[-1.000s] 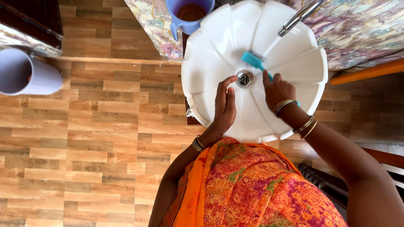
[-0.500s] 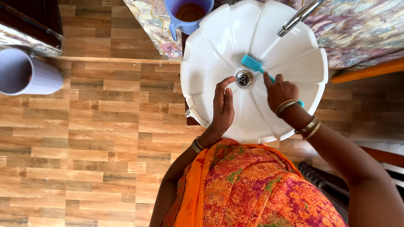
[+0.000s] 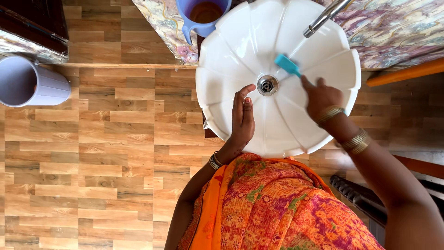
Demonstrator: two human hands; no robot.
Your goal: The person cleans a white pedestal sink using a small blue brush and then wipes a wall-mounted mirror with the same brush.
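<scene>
Brush, teal and slim, gripped by right hand fingers; left hand fingers loosely spread

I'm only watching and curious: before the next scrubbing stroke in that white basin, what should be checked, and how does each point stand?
1. Right hand grips the teal brush: ok.
2. Brush head lies on the basin wall, beside the drain: ok.
3. Left hand rests flat on the basin, apart from the brush: ok.
4. Tap spout above the brush; water running: cannot tell.
5. Blue jug stands outside the rim, away from the strokes: ok.
</scene>
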